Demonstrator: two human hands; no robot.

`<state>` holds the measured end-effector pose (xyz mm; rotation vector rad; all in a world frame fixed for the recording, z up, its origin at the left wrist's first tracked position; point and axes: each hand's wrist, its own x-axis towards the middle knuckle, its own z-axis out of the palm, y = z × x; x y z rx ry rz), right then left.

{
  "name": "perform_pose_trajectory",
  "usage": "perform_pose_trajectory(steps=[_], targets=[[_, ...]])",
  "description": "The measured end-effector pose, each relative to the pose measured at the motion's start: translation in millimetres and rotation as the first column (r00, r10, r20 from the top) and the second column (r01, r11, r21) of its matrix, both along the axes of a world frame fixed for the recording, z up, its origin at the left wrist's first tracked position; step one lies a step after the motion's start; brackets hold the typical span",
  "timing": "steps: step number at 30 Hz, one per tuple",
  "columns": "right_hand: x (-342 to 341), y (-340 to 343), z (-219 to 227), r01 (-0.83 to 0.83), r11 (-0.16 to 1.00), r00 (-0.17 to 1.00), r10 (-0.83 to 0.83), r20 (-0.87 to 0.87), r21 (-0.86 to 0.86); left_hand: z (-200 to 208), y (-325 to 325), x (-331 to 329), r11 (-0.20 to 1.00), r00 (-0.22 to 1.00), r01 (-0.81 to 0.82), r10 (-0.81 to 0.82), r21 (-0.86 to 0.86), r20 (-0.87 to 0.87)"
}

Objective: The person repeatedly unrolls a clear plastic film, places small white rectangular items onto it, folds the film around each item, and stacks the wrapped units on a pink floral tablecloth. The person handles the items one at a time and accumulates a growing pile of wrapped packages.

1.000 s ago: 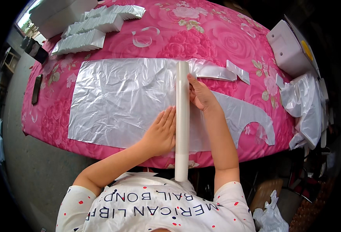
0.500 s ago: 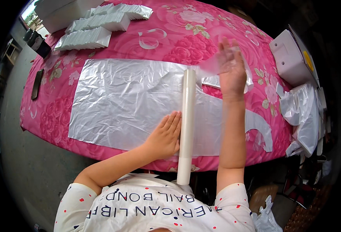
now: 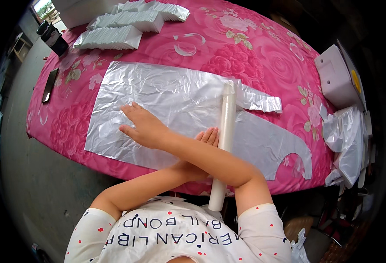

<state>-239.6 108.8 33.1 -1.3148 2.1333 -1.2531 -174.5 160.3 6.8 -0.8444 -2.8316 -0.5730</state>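
A thin, silvery-white plastic apron (image 3: pixel 149 87) lies spread over the table, its curved cut-out and strap end toward the right. Across it rests a long pale tube (image 3: pixel 228 114), its near end jutting past the table edge toward my body. My left hand (image 3: pixel 208 136) is open and flat beside the tube's left side, partly hidden under my right forearm. Crossing over my left arm, my right hand (image 3: pixel 145 126) is open with fingers spread, over the left part of the plastic. Whether its palm presses the film I cannot tell.
Stacks of folded white packets (image 3: pixel 114 37) sit at the far left near a dark bottle (image 3: pixel 53 38). A phone (image 3: pixel 49 85) lies by the left edge. On the right are a white box (image 3: pixel 337 74) and bunched clear plastic (image 3: pixel 344 131). Pink floral cloth (image 3: pixel 66 131) covers the table.
My right hand has swung from the far right, across my left arm, to the left part of the plastic. The strap at the far right now lies flat. My left hand stays by the tube.
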Motion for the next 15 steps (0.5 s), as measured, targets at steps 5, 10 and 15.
perform_pose_trajectory(steps=[5, 10, 15], targets=[[-10, 128, 29, 0.205, 0.948, 0.925, -0.269, -0.267, -0.243, -1, -29, -25, 0.813, 0.991, -0.076, 0.0, 0.577, 0.131], [5, 234, 9, 0.368, 0.927, 0.844, -0.364, -0.393, -0.068, 6, -32, -94, 0.314, 0.863, -0.427, -0.139, 0.848, 0.485], [10, 246, 1, 0.296, 0.954, 0.871, -0.252, -0.422, 0.042, 9, -15, -131, -0.141, 0.547, -0.801, -0.567, 0.582, 0.616]])
